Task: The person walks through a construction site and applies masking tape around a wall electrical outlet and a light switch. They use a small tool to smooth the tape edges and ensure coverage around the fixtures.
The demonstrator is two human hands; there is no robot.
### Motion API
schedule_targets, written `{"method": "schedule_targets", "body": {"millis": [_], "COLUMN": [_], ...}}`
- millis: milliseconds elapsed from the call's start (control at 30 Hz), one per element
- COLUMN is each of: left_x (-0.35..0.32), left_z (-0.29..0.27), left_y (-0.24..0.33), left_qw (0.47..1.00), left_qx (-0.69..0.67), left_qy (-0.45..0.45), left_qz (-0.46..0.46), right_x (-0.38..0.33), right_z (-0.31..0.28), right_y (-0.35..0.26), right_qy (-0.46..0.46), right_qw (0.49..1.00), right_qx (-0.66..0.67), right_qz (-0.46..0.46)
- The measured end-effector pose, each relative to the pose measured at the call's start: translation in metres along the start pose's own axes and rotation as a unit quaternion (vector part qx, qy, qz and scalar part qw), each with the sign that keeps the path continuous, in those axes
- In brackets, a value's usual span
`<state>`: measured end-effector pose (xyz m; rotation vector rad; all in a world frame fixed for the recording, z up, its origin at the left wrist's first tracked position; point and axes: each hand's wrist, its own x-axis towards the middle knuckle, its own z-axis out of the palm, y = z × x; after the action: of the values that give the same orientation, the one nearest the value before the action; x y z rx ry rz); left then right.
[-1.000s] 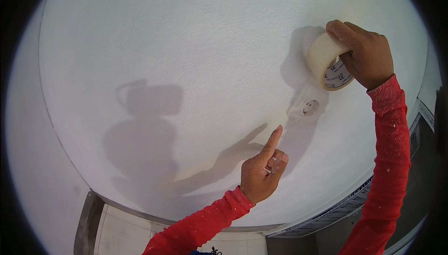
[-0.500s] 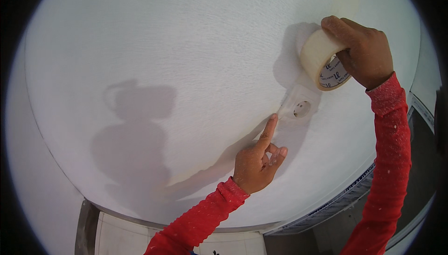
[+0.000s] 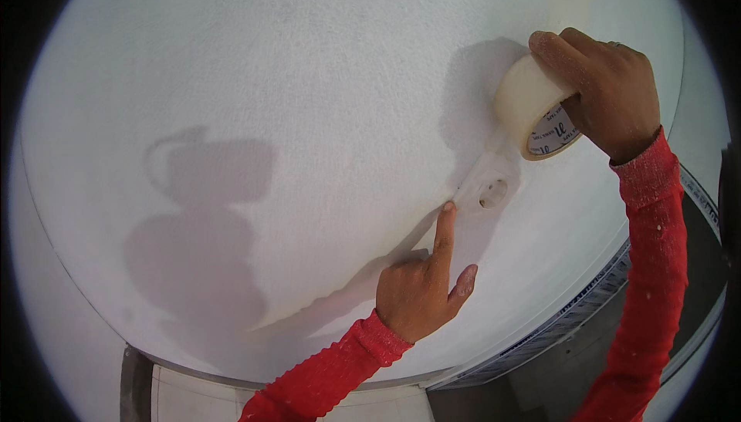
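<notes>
On the white wall a round socket (image 3: pixel 492 193) in a pale plate sits under a translucent strip of tape (image 3: pixel 502 153). The strip runs up to a cream roll of packing tape (image 3: pixel 515 102), which my right hand (image 3: pixel 606 86) grips above and right of the socket. The roll is tilted, its printed inner core facing down and right. My left hand (image 3: pixel 417 283) is empty, index finger stretched with its tip against the wall at the plate's left lower edge. Its thumb stands apart, and the other fingers are curled.
Shadows of me fall on the wall (image 3: pixel 332 98) at left. Below lie pale floor tiles (image 3: pixel 201 391) and a dark vertical post (image 3: pixel 137 383). A frame with printed film (image 3: pixel 563 314) runs along the lower right, beside a dark area.
My left thumb has spread away from the curled fingers, and the index fingertip stays near the plate's edge. The roll remains in my right hand. The view has shifted slightly.
</notes>
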<state>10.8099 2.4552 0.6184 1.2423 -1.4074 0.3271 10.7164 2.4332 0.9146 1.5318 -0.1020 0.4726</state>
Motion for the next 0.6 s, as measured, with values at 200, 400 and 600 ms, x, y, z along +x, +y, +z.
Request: {"method": "schedule_targets", "body": {"millis": [200, 400, 600], "left_x": [-0.004, -0.010, -0.011], "left_z": [0.003, -0.005, -0.011], "left_y": [-0.006, -0.017, -0.015], "left_qw": [0.999, 0.998, 0.996], "left_qx": [-0.022, -0.031, -0.016], "left_qy": [0.010, 0.043, 0.058], "left_qz": [0.024, 0.046, 0.063], "right_x": [0.013, 0.029, 0.032], "right_z": [-0.007, -0.031, -0.027], "right_y": [-0.008, -0.015, -0.016], "right_qy": [0.075, 0.088, 0.090], "right_qw": [0.995, 0.988, 0.985], "right_qx": [-0.027, 0.011, -0.050], "right_qz": [-0.064, -0.123, -0.135]}}
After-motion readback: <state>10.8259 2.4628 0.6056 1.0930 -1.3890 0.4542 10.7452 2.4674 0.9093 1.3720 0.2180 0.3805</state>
